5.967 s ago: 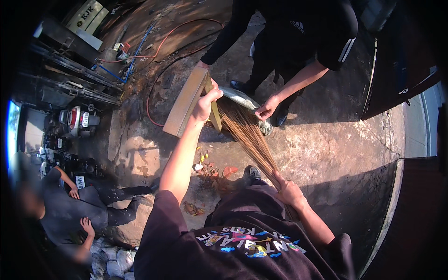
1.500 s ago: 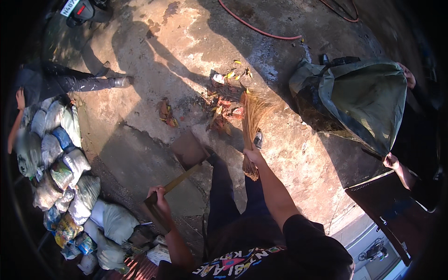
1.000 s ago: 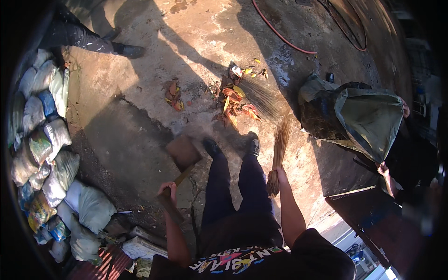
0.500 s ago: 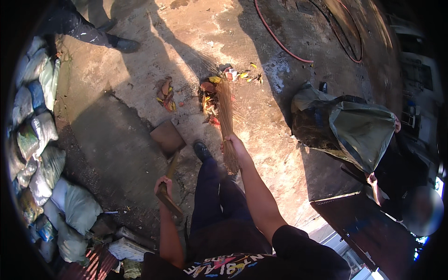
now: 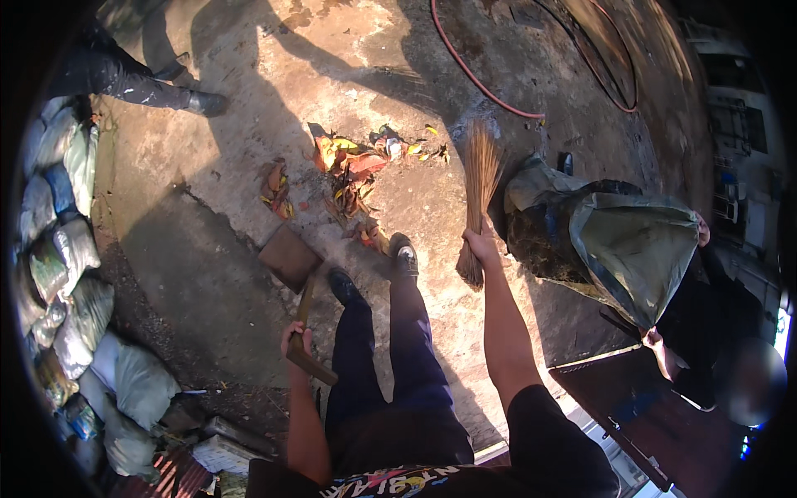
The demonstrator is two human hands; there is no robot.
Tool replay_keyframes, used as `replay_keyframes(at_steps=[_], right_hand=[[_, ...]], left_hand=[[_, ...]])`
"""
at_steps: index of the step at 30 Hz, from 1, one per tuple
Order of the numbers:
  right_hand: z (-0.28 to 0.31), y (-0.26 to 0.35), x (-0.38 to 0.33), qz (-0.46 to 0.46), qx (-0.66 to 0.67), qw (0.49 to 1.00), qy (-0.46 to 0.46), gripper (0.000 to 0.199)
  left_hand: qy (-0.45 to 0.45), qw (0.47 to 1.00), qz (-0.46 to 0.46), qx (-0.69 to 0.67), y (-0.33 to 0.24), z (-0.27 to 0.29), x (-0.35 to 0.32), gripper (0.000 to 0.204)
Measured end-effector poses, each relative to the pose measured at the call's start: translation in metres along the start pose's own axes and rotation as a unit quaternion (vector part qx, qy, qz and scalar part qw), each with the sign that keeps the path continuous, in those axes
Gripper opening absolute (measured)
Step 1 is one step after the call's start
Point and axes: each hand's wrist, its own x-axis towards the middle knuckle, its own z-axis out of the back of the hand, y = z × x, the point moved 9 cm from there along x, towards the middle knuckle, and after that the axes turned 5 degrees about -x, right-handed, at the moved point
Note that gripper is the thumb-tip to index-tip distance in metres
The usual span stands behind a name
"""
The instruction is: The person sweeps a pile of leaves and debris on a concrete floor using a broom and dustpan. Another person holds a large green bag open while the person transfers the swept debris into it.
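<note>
My right hand (image 5: 483, 247) is closed around a stick broom (image 5: 479, 178), whose bristles fan out away from me above the concrete. My left hand (image 5: 296, 340) grips the wooden handle of a dustpan (image 5: 289, 259) with a flat, square brown pan. This pan hangs low by my left shoe; whether it touches the ground I cannot tell. Ahead of my feet, left of the broom, lies a pile of dry leaves (image 5: 359, 166), brown, red and yellow, with some pale scraps. A smaller leaf heap (image 5: 276, 189) sits to its left.
On the right, another person's hands (image 5: 654, 339) spread open a large greyish-green sack (image 5: 635, 249). Filled sacks (image 5: 75, 249) are stacked along the left side. A person's leg (image 5: 149, 87) shows at the far left. A red hose (image 5: 477, 75) curves across the ground ahead.
The broom has swung right, away from the leaf pile, in my right hand. The pile looks more spread out. My right foot has come into view, while the dustpan stays nearly in place.
</note>
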Motion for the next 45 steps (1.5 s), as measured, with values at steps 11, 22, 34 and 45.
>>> replay_keyframes(at_steps=[11, 22, 34, 45], right_hand=[[-0.108, 0.002, -0.045, 0.035, -0.072, 0.968, 0.24, 0.085], [-0.021, 0.1, 0.022, 0.129, -0.182, 0.966, 0.132, 0.087], [-0.126, 0.071, -0.078, 0.148, -0.365, 0.87, 0.295, 0.093], [-0.267, 0.19, -0.2, 0.371, -0.536, 0.714, 0.255, 0.077]], left_hand=[[-0.137, 0.987, 0.079, 0.012, 0.01, -0.049, -0.023, 0.026], [-0.277, 0.741, 0.428, -0.438, 0.104, -0.046, -0.141, 0.053], [-0.266, 0.759, 0.439, -0.4, 0.056, -0.004, -0.139, 0.071], [-0.305, 0.748, 0.453, -0.376, 0.045, 0.104, -0.207, 0.064]])
